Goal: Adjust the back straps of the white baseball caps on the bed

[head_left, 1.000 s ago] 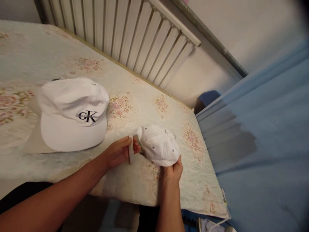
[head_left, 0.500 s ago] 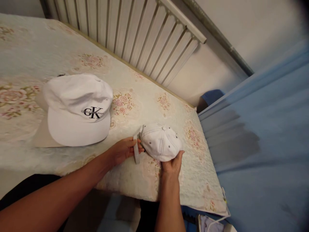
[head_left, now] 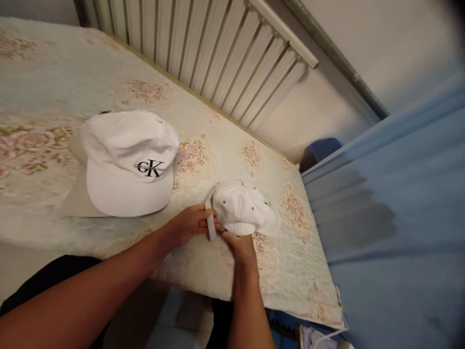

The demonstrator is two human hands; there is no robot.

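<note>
Strap (head_left: 211, 224) sits pinched in left hand (head_left: 191, 225), nine o'clock of small cap (head_left: 238, 206) — right hand (head_left: 242, 245) at six, can't tell its grip.

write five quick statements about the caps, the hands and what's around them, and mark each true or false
1. Black letters mark the front of the lettered cap. True.
2. The right hand touches the lettered cap. False: the right hand is at the near edge of the other cap.
3. The left hand holds a strap. True.
4. The cover is one plain colour. False: it has pink flowers.
5. A radiator stands beyond the cover's far edge. True.
</note>
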